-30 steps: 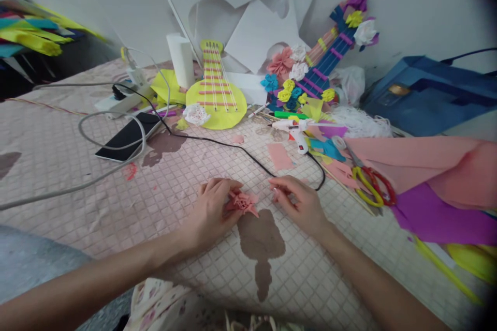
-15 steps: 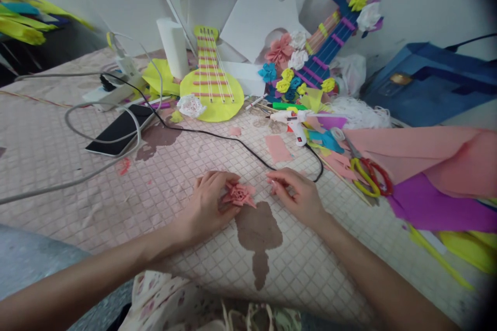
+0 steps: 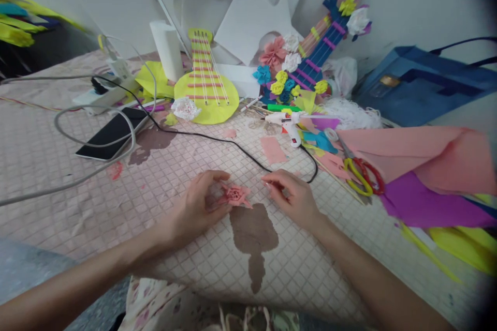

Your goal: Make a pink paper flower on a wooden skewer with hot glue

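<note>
A small pink paper flower [image 3: 235, 195] with pointed petals sits low over the quilted table cover. Curled around its left side is my left hand [image 3: 200, 201], with the thumb below and the fingers above the petals. To the right of the flower, apart from it, my right hand [image 3: 293, 196] has thumb and forefinger pinched together. A tiny pale or pink bit shows at those fingertips, too small to name. Beyond my hands lies a cut pink paper piece [image 3: 273, 150]. A white glue gun [image 3: 289, 123] rests behind it.
Red-and-yellow scissors [image 3: 363, 176] and a wooden stick [image 3: 341, 183] lie right, beside pink paper [image 3: 419, 155] and purple paper [image 3: 423, 201]. A black cord [image 3: 209, 137] crosses the table. A phone [image 3: 112, 134], yellow paper guitar [image 3: 207, 95] and flower-covered blue guitar [image 3: 314, 64] stand farther back.
The view has shifted slightly, moving the scene a little left. My left hand has drawn back slightly from the flower. The pink bit at my right fingertips shows less than before.
</note>
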The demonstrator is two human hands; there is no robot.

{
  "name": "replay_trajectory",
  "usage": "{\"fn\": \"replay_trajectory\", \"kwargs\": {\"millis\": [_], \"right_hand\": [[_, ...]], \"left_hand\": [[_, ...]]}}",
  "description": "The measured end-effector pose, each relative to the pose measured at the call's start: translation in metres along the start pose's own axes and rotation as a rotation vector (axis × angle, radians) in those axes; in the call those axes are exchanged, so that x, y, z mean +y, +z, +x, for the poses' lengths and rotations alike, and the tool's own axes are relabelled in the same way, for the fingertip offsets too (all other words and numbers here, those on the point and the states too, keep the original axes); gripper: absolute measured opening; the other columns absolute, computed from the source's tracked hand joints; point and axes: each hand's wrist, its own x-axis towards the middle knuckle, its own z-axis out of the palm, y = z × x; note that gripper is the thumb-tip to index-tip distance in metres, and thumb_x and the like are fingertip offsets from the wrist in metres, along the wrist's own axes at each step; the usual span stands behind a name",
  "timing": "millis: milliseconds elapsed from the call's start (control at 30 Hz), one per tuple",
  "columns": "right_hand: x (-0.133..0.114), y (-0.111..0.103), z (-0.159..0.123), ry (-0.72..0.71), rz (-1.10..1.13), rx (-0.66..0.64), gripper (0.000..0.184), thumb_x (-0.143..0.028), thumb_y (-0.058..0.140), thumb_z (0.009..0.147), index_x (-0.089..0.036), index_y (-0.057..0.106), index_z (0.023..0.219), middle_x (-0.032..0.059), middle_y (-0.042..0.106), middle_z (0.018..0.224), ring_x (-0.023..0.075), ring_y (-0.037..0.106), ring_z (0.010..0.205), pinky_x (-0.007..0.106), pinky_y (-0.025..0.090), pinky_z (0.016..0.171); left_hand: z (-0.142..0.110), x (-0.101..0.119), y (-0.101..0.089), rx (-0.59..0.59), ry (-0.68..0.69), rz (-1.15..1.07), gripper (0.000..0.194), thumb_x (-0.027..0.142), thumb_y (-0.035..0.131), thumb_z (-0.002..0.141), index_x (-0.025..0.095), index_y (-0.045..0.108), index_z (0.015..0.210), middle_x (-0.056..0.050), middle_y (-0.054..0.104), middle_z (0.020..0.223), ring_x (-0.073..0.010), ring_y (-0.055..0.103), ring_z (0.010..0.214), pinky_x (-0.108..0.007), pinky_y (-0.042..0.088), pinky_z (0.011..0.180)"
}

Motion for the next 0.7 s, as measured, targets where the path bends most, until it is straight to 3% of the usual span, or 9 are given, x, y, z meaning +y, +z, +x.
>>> {"fn": "replay_trajectory", "kwargs": {"millis": [133,200,300,533,700], "right_hand": [[-0.002,0.002,0.000,0.009,0.023,-0.039,0.015,-0.014,0.048,0.088,-0.023,0.057,0.097,0.0012,0.062,0.084,0.0124,0.059,0.073,0.024,0.048,0.066],[-0.003,0.003,0.000,0.000,0.034,-0.069,0.015,-0.013,0.048,0.088,-0.023,0.057,0.097,0.0019,0.062,0.086,0.0133,0.060,0.078,0.025,0.048,0.069],[-0.003,0.002,0.000,-0.014,0.040,-0.087,0.016,-0.013,0.048,0.088,-0.023,0.057,0.096,0.0024,0.063,0.088,0.0138,0.060,0.081,0.026,0.048,0.072],[-0.003,0.003,-0.001,0.007,0.059,-0.115,0.016,-0.015,0.047,0.089,-0.022,0.058,0.097,0.0026,0.064,0.087,0.0132,0.060,0.080,0.025,0.047,0.071],[0.005,-0.016,0.006,0.068,0.006,-0.132,0.011,-0.021,0.049,0.089,-0.022,0.060,0.092,0.0013,0.064,0.084,0.0120,0.059,0.072,0.023,0.045,0.064]], "left_hand": [[0.007,-0.011,-0.015,-0.006,-0.011,-0.049,0.035,0.027,0.059,0.082,0.025,0.049,0.115,-0.003,0.059,0.111,-0.0168,0.058,0.093,-0.031,0.050,0.079],[0.015,-0.016,-0.022,0.019,0.092,-0.010,0.027,0.021,0.055,0.082,0.023,0.052,0.109,-0.002,0.060,0.104,-0.0162,0.058,0.093,-0.031,0.049,0.080],[0.029,-0.020,-0.028,-0.080,0.215,0.078,0.018,0.017,0.049,0.084,0.020,0.056,0.101,-0.004,0.059,0.101,-0.0171,0.056,0.097,-0.032,0.046,0.085],[0.045,-0.021,-0.024,-0.247,0.321,0.175,0.013,0.018,0.050,0.085,0.018,0.062,0.081,-0.003,0.059,0.085,-0.0157,0.055,0.083,-0.027,0.045,0.074],[0.042,-0.028,-0.023,-0.182,0.301,0.189,0.013,0.021,0.052,0.086,0.018,0.062,0.078,-0.003,0.061,0.081,-0.0153,0.056,0.078,-0.027,0.044,0.071]]}}
